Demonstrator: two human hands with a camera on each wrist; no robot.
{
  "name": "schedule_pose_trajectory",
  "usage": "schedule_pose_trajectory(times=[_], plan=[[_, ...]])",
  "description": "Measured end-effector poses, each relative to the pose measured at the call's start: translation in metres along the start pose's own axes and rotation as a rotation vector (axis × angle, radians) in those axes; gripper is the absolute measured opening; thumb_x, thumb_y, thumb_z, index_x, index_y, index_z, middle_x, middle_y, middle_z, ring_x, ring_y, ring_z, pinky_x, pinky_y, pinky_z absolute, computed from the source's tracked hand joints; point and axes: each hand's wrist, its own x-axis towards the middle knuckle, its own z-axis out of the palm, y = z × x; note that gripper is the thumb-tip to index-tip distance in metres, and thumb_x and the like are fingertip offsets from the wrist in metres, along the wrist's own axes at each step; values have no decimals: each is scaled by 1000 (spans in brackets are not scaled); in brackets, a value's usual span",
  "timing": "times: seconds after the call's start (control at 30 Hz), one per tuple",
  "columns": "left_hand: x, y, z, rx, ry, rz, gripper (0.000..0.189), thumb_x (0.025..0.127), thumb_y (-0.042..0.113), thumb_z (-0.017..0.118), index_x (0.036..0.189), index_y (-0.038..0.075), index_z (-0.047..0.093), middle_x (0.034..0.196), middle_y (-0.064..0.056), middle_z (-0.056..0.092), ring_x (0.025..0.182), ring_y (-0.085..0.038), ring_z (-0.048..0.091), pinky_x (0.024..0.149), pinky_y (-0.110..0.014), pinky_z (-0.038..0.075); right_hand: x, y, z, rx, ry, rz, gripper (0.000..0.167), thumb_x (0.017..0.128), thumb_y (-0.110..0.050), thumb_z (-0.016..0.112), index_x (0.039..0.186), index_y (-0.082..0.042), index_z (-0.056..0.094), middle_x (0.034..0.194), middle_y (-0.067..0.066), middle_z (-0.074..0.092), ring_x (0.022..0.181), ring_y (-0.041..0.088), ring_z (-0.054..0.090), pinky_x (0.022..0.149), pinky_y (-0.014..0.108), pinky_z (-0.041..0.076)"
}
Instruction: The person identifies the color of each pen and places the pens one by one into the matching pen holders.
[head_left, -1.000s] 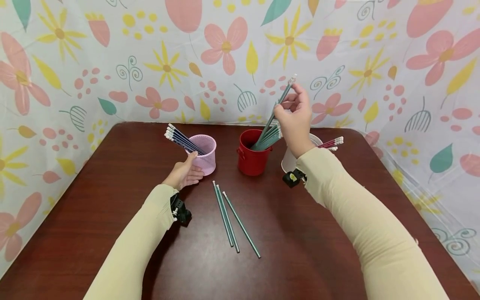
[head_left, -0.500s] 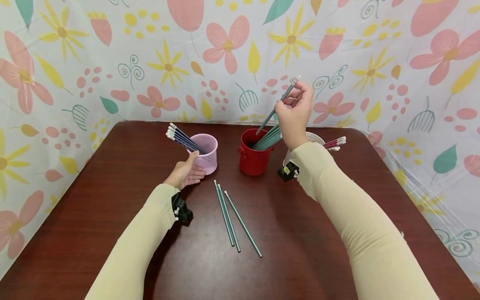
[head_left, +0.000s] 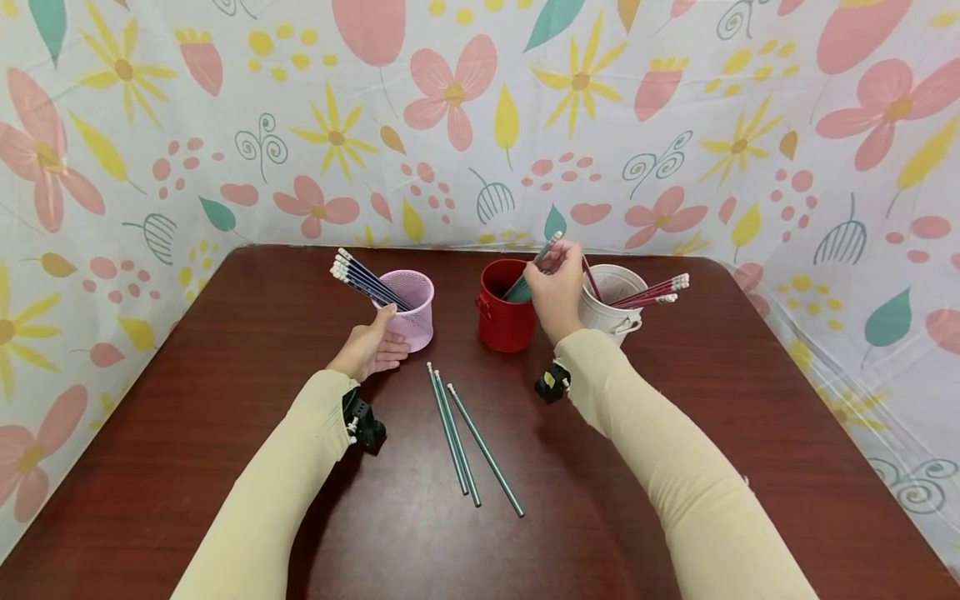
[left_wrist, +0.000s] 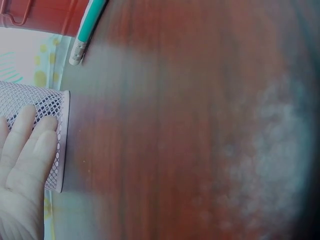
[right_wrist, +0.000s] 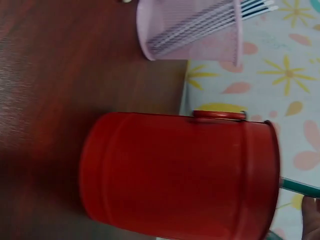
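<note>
My left hand [head_left: 369, 346] rests against the side of a pink mesh pen cup [head_left: 420, 329], thumb at the rim. Its fingers [left_wrist: 25, 137] lie fairly straight along the mesh in the left wrist view. Several dark blue pencils [head_left: 365, 277] with white erasers lean in that cup. Over the red bucket [head_left: 506, 325], my right hand [head_left: 558, 296] pinches a green pencil [head_left: 552, 243] near its eraser end, with its lower part behind the fingers. Other green pencils [head_left: 517, 290] stand in the bucket, partly hidden by the hand.
Right of the red bucket stands a white bucket [head_left: 606, 315] with several dark red pencils [head_left: 648, 293]. Three green pencils [head_left: 486, 450] lie on the brown table [head_left: 600, 500] in front. A flower-patterned cloth [head_left: 450, 192] hangs behind the table.
My right hand has come down and slightly left with the green pencil, from high up to the red bucket's rim. The white bucket shows more now. The left hand stays at the pink cup.
</note>
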Motion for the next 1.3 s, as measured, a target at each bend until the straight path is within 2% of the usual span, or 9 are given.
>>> schedule_pose_trajectory(times=[0.17, 0.37, 0.5, 0.63, 0.73, 1.0, 1.1, 1.2, 1.3], plan=[[0, 0, -1, -7, 4, 7, 75, 97, 53, 39, 124, -16, 47, 119, -30, 59, 107, -35, 61, 90, -39, 51, -7, 11, -2, -80, -47, 16, 27, 81, 10, 59, 93, -7, 41, 86, 1, 46, 78, 7, 51, 65, 13, 42], [2, 0, 0, -13, -1, 7, 74, 97, 52, 41, 123, -16, 47, 121, -31, 58, 107, -35, 61, 90, -40, 51, -11, 16, -7, -214, -116, 42, 24, 80, 8, 59, 95, -2, 43, 89, 9, 50, 87, 25, 60, 70, 14, 44], [3, 0, 2, -11, -1, 4, 74, 97, 53, 41, 123, -16, 47, 122, -31, 57, 106, -34, 61, 90, -39, 51, -9, 16, -11, -290, -143, 37, 31, 80, 7, 58, 108, 4, 46, 92, 15, 55, 90, 31, 61, 71, 15, 44], [1, 0, 2, 0, 12, 1, 73, 97, 52, 40, 123, -16, 48, 119, -29, 59, 102, -31, 63, 88, -37, 52, -7, 14, -16, -287, -174, 30, 46, 83, 7, 58, 126, 5, 43, 92, 18, 58, 85, 28, 59, 69, 16, 44], [0, 0, 1, 2, 17, 0, 73, 97, 52, 39, 124, -16, 48, 119, -29, 59, 101, -31, 63, 87, -37, 53, -7, 13, -19, -287, -159, 4, 51, 83, 8, 58, 131, 4, 42, 92, 18, 60, 84, 25, 58, 69, 16, 43], [0, 0, -1, 2, 23, 1, 74, 97, 53, 40, 124, -16, 48, 113, -25, 62, 102, -31, 63, 86, -36, 53, -7, 13, -30, -313, -21, -314, 37, 81, 12, 53, 118, 10, 51, 98, 25, 62, 81, 34, 58, 71, 16, 42], [-1, 0, -1, 2, 26, -5, 74, 97, 52, 40, 125, -16, 48, 106, -22, 64, 98, -29, 64, 85, -36, 53, -6, 10, -32, -319, 8, -387, 31, 79, 14, 53, 109, 9, 57, 98, 24, 62, 81, 35, 58, 70, 19, 42], [0, 0, -1, -5, 27, -12, 73, 97, 52, 41, 124, -15, 48, 100, -18, 66, 95, -27, 65, 84, -36, 54, -6, 7, -35, -360, 48, -495, 27, 76, 17, 55, 102, 9, 61, 98, 24, 60, 92, 37, 55, 85, 28, 43], [1, 1, 0, -3, 23, -11, 73, 97, 52, 40, 124, -15, 48, 97, -17, 65, 93, -26, 65, 83, -35, 54, -10, 6, -37, -415, 95, -632, 22, 74, 15, 57, 94, 8, 62, 96, 25, 57, 100, 41, 50, 95, 43, 37]])
